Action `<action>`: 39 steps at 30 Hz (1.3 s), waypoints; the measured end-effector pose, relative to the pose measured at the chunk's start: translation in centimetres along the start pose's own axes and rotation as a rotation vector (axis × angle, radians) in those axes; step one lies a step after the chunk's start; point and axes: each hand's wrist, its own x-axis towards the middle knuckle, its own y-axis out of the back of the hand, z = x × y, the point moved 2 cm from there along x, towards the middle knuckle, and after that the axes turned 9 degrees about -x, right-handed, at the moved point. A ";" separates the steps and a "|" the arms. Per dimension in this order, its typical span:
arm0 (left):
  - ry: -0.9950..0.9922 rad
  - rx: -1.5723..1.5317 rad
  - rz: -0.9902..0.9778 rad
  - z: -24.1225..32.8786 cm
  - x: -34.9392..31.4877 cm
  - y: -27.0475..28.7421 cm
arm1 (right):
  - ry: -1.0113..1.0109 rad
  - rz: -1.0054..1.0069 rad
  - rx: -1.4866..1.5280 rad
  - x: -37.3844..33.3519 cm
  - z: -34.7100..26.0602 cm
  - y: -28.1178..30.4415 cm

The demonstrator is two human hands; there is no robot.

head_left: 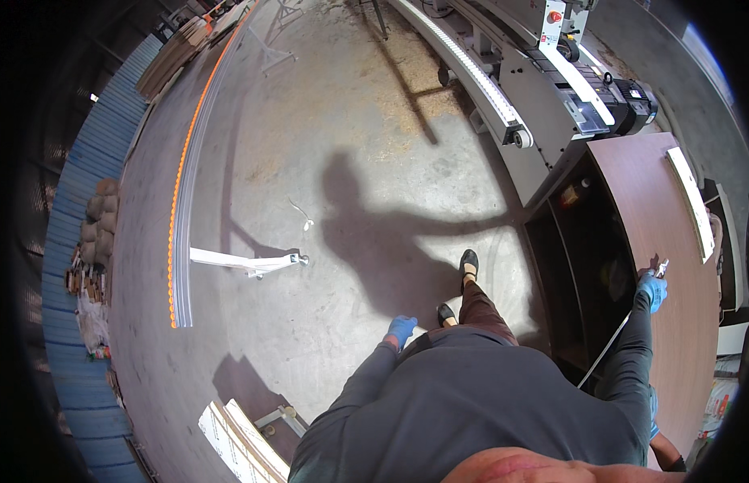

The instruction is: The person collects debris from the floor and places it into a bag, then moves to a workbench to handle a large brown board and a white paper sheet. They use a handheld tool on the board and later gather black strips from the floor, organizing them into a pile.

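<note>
Head view: right hand [652, 291], gloved, has its grip wrapped around a silvery tool [662, 266] at the left edge of the brown surface [687, 330], tip far, probably to point it away from the body; pale hose-like line [606, 348] runs near beside the arm. Left hand [402, 328] hangs by the body, fingers curled, can't tell if pinching anything. White strip [691, 203] lies farther right, likely leaving hand room.

Head-worn by a worker [471, 362] before us, a fisheye camera looks steeply down, dark grey shirt [503, 390] close below, concrete floor [270, 181] stretching ahead.
</note>
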 end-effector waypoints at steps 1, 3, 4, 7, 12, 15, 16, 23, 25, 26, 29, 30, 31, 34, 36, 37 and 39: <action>-0.010 -0.001 0.027 0.0 -0.1 0.1 | -0.006 0.000 -0.002 0.0 0.0 0.0; -0.021 -0.005 0.042 0.2 -0.2 0.1 | 0.009 -0.016 -0.004 0.1 0.1 -0.1; -0.024 -0.007 0.030 0.4 -0.4 0.1 | 0.006 -0.012 -0.001 0.1 0.1 -0.1; 0.004 0.064 -0.004 1.0 -1.0 0.3 | -0.002 -0.008 0.039 0.2 0.3 -0.2; 0.023 0.080 0.003 3.3 -1.1 1.3 | -0.008 -0.013 0.035 0.2 0.3 -0.2; -0.133 0.188 0.006 8.5 0.7 2.5 | -0.003 -0.035 0.009 0.2 0.2 -0.2; -0.122 0.255 0.009 11.6 2.0 3.0 | -0.010 -0.038 0.005 0.1 0.2 -0.2; -1.060 0.116 0.047 42.4 4.0 3.4 | -0.018 0.000 0.008 0.0 0.0 0.1; -1.174 0.130 0.146 51.1 1.9 3.0 | -0.018 -0.017 0.020 0.0 0.1 0.1; -1.218 0.077 0.152 54.1 0.5 2.3 | -0.016 0.008 0.034 -0.1 0.1 0.0; -1.188 0.072 0.083 62.6 -3.7 1.3 | -0.021 0.013 0.013 -0.1 0.3 0.1; -1.161 0.081 0.073 64.3 -4.9 1.0 | -0.005 0.061 0.026 -0.3 0.3 0.2; -1.133 0.091 0.061 66.0 -5.8 0.5 | -0.012 0.057 0.063 -0.3 0.3 0.3; -1.100 0.035 0.047 69.1 -7.4 -0.7 | -0.004 0.061 0.084 -0.7 0.0 0.9; -1.064 0.055 0.022 70.1 -7.6 -1.4 | -0.025 0.063 0.081 -1.0 -0.1 1.6; -1.059 0.078 0.019 70.5 -7.7 -1.6 | -0.032 0.043 0.086 -1.1 -0.2 1.9; -1.071 0.010 0.025 70.8 -7.5 -2.2 | 0.000 0.002 0.137 -1.2 -0.2 2.4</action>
